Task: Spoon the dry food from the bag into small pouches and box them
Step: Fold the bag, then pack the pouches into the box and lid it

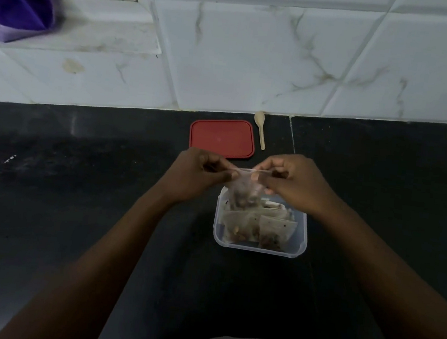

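both hands are up over the far edge of the box: the left hand [203, 171] and the right hand [295, 182] each pinch one end of the mouth of a small clear pouch [243, 192], fingers curled, so the top strip is drawn taut between them. the pouch hangs just above the box, with brownish dry food in its belly. it looks like the sealing step. to do it well i'd keep the strip stretched flat, run thumb and finger along it from end to end, and keep the belly low so no crumbs get caught in the closure.

the box [258, 249] is clear plastic and sits on the dark counter [77, 181], about midway between its front and back edges. several filled pouches [255, 222] stand in it, leaning on each other; there seems to be room for more. its red lid [221, 137] lies flat near the counter's back edge, and the small pale spoon [260, 130] lies just right of it, bowl towards the tiled wall [255, 62]. i can't see the supply bag anywhere.
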### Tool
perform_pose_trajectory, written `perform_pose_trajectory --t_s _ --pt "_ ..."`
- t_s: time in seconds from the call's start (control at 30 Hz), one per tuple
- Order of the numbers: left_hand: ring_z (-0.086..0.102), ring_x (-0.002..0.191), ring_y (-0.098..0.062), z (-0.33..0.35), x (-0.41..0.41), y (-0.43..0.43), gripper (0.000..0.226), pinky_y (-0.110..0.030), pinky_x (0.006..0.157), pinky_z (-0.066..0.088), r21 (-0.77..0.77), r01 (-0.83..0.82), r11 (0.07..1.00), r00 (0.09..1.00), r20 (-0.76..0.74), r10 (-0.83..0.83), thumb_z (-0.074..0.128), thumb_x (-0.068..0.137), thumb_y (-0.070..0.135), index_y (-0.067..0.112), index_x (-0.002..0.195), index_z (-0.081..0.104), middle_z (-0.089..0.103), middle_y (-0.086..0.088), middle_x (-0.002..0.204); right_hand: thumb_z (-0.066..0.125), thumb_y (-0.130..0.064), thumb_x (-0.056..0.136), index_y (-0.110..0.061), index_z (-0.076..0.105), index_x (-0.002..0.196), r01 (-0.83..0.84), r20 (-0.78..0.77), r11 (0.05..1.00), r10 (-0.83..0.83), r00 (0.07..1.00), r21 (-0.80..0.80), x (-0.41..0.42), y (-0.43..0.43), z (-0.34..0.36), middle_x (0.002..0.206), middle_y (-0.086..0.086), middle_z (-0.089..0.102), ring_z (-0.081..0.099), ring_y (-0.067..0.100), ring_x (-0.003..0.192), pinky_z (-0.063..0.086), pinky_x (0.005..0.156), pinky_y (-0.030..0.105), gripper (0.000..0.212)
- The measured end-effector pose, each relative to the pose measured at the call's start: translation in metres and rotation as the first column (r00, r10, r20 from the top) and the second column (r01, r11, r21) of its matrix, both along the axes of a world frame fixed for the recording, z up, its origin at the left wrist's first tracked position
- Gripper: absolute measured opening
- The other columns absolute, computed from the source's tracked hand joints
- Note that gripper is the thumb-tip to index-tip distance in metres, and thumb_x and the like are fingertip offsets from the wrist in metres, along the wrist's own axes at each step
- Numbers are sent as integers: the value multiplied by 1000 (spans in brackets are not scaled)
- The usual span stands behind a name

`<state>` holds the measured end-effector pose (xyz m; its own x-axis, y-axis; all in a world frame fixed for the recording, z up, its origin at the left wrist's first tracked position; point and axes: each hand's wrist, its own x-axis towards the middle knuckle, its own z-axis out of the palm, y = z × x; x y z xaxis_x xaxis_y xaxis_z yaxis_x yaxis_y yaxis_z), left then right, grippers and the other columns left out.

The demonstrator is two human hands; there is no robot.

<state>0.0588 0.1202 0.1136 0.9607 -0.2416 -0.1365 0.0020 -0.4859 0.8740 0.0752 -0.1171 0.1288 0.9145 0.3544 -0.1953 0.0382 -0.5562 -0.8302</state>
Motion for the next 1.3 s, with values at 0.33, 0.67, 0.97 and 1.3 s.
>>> perform_pose_trajectory --t_s 0.33,0.67,0.97,1.3 --pt "62 78 3 -31 -29 -28 13 -19 71 52 528 211 823 977 -78 -201 75 92 29 27 104 77 75 12 101 73 -11 93 -18 76 104 -95 -238 983 56 970 -155 -37 -7 -58 93 -4 77 76 12 74 64 74 31 13" --pt "65 97 -6 -46 -30 -23 20 -28 72 54 673 186 716 962 24 -273 68 93 45 36 111 73 72 14 112 74 -20 89 -27 78 104 -232 -170 909 182 968 -345 -23 4 -62 95 -9 76 68 -2 76 60 81 31 16" --pt "62 80 4 -39 -12 12 9 -25 69 52 319 -87 944 995 73 67 73 91 38 34 98 76 70 20 98 80 -35 82 -31 77 89 -118 -36 969 113 993 -217 12 28 -33 81 -13 75 70 -1 73 62 77 31 9" --pt "65 99 -12 -80 24 73 25 -38 88 57 488 -310 816 921 -59 385 75 91 30 22 114 69 67 6 110 72 -26 88 -24 79 104 -136 -15 926 140 990 -353 70 113 -63 99 -9 75 69 14 95 58 87 38 17"
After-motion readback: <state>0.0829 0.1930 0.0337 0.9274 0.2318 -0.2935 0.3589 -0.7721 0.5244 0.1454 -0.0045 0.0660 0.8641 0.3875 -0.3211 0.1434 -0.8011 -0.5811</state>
